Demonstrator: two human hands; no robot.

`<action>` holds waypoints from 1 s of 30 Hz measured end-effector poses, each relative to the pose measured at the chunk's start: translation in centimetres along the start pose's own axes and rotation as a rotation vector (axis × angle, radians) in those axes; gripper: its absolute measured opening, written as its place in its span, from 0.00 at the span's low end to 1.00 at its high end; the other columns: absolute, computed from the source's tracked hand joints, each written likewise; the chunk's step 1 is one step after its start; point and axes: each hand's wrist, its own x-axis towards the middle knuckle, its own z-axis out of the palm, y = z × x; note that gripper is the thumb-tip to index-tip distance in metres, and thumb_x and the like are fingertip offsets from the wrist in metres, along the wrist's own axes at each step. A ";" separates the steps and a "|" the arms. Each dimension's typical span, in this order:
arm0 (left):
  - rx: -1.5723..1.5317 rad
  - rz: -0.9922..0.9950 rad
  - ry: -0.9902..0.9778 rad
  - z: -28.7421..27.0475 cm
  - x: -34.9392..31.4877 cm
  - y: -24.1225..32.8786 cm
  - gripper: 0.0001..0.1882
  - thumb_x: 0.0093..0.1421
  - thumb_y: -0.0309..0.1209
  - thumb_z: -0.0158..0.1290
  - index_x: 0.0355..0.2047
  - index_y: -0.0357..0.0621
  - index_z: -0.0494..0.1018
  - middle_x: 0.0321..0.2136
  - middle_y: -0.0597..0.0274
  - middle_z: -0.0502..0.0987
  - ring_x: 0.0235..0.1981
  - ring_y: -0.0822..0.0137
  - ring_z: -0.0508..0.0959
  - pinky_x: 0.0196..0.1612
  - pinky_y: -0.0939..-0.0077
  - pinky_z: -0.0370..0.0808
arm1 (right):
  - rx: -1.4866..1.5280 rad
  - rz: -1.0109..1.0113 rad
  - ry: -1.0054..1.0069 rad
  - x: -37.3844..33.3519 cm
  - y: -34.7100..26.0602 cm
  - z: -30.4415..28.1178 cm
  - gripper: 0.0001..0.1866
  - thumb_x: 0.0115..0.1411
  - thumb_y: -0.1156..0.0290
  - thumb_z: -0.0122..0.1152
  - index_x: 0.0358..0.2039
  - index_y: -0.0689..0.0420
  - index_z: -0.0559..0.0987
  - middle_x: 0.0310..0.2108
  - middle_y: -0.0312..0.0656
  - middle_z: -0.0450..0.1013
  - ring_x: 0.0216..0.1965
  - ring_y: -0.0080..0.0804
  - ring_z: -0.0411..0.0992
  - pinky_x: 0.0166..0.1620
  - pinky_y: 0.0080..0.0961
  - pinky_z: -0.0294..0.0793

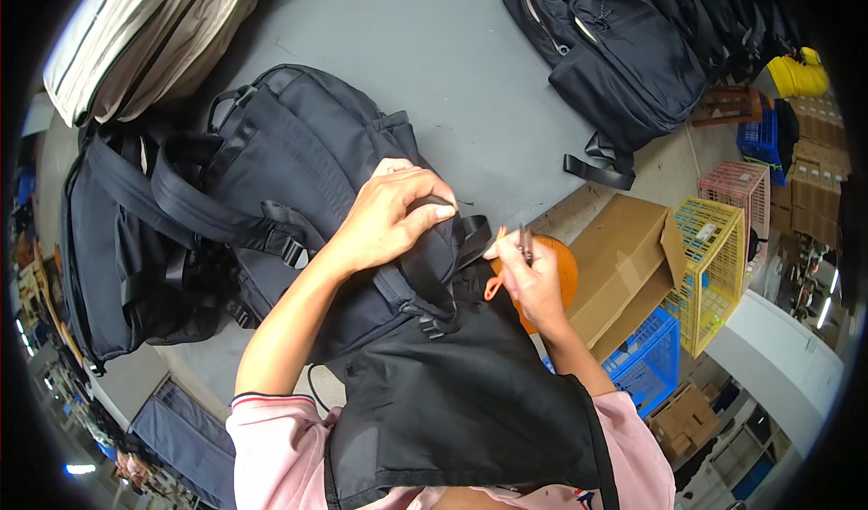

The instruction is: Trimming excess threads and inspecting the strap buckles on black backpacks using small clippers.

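Observation:
A black backpack [312, 139] lies on the grey table in front of me, its padded straps and buckles facing up. My left hand [393, 212] is closed on the edge of this backpack, thumb and fingers pinching the dark fabric at its right side. Just right of it, beside a black webbing strap [472, 239], my right hand [533, 279] is closed around a small dark metal tool [526, 244]. Orange cord [493, 286] shows by the right fingers. The tool's working end is too small to make out. A black apron [452, 401] covers my front.
More black backpacks stand at the left [117, 266] and far right [624, 67]; a beige backpack [149, 40] sits far left. Beyond the table's right edge are an orange round seat [562, 270], a cardboard box [615, 266], a yellow crate [710, 266] and a blue crate [653, 356].

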 end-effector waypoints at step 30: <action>-0.947 -0.528 0.105 2.9 -0.8 4.0 0.11 0.62 0.30 0.51 0.39 0.34 0.75 0.34 0.54 0.80 0.32 0.71 0.79 0.39 0.76 0.77 | 0.008 -0.202 -0.138 -1.9 -0.6 3.3 0.09 0.54 0.80 0.62 0.30 0.59 0.70 0.22 0.30 0.68 0.21 0.11 0.62 0.27 0.12 0.62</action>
